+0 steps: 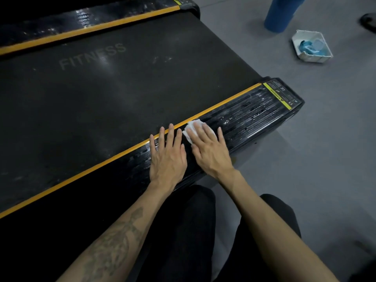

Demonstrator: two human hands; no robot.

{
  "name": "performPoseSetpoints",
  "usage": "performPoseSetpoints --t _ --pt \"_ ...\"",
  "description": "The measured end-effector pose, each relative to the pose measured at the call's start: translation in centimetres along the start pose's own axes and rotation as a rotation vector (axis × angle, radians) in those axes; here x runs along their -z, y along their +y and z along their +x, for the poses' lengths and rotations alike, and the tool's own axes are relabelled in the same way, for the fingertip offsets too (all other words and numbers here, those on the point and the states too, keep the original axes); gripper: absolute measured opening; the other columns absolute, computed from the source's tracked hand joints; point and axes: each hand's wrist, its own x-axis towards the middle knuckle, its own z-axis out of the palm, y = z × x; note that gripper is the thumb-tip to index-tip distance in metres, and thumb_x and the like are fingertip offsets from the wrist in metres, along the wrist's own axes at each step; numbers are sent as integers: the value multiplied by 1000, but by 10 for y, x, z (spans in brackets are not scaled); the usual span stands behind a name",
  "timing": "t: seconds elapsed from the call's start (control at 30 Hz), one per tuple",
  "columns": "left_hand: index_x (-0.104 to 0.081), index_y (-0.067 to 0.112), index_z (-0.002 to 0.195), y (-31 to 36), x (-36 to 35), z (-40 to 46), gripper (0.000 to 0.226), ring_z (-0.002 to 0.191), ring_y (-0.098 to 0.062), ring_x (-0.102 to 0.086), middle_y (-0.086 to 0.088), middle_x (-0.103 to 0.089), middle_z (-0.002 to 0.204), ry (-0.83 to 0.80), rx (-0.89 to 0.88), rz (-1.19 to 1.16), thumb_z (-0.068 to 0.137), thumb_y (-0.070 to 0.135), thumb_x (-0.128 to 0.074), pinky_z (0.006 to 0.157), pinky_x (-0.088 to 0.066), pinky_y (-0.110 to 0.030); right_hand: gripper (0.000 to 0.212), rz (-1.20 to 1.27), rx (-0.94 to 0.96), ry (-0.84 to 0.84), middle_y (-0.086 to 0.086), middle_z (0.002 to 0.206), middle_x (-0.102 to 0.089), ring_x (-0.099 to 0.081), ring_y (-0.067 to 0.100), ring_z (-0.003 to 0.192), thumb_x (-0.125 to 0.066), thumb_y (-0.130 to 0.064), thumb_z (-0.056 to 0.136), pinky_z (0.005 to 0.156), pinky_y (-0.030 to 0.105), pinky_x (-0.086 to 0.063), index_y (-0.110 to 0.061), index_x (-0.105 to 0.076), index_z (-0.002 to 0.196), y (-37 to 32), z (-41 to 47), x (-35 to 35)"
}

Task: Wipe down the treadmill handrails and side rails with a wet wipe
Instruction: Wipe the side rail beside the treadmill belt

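On the near side rail, right hand presses wet wipe flat; left hand flat beside (fingers straight); rail runs on rightward.

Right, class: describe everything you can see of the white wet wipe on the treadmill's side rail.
The wet wipe is small, white and crumpled, of thin soft material. It lies flat on the near side rail, beside the yellow stripe. The right hand presses it with straight fingers, covering most of it; only its far and left edges show. The left hand rests flat on the rail beside it, apart from it.
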Motion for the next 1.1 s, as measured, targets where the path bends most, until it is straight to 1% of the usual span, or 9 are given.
performPoseSetpoints --t 0.2,0.37,0.43,0.57,0.73,0.87,0.93,1.0,1.1 --pt "-33 16 159 0 -2 0 53 156 -31 -19 -8 -23 169 4 5 -6 109 35 -29 125 -17 -58 70 41 -195 71 5 171 -14 -7 23 158 -2 -43 99 126 59 -3 -22 -18 163 11 -1 2" --pt "-33 15 158 0 -2 1 53 156 -32 -19 -9 -23 169 3 -5 -7 109 34 -26 125 -17 -59 71 29 -2 -5 0 171 -14 -7 21 158 -1 -43 97 126 58 -2 -27 -20 163 -9 5 2" --pt "-34 15 158 0 -2 1 53 156 -31 -20 -8 -25 168 10 -3 -3 109 33 -23 125 -17 -58 72 -21 -24 3 -2 172 -11 -7 19 158 2 -43 96 125 57 -1 -28 -15 164 7 18 4" --pt "-33 15 159 1 -1 0 54 156 -30 -20 -7 -24 169 2 4 -10 109 34 -24 126 -15 -58 70 -37 -143 34 4 171 -17 -11 24 158 0 -42 98 125 61 -8 -23 -19 163 17 19 3" --pt "-31 16 160 -1 0 1 54 157 -30 -18 -7 -22 169 -8 5 -3 109 34 -29 126 -15 -58 72 -20 65 -39 0 171 -17 -11 22 157 -3 -41 97 124 58 -4 -23 -22 163 -11 19 2" --pt "-34 15 158 1 -3 3 53 157 -29 -18 -7 -23 169 -3 10 -6 109 34 -29 126 -14 -57 59 -69 -61 -9 -1 172 -12 -8 21 158 -11 -36 106 125 60 -6 -24 -15 164 21 35 6" --pt "-33 15 159 1 -3 2 53 157 -29 -18 -6 -23 169 -4 10 -7 109 34 -28 126 -14 -57 62 -56 -101 12 3 171 -16 -11 24 158 -8 -38 104 125 60 -7 -21 -19 163 17 31 6" --pt "-34 15 158 2 -2 2 53 156 -29 -19 -6 -24 169 5 7 -12 109 34 -29 126 -14 -57 69 -40 -22 -1 4 169 -22 -14 25 157 -4 -41 100 125 59 -8 -20 -25 162 -2 23 5" --pt "-34 15 158 2 -2 3 53 156 -29 -20 -6 -25 168 10 8 -10 109 33 -30 126 -15 -57 69 -58 90 -41 0 170 -19 -13 22 157 -4 -42 99 126 57 -7 -22 -24 162 -5 25 4"
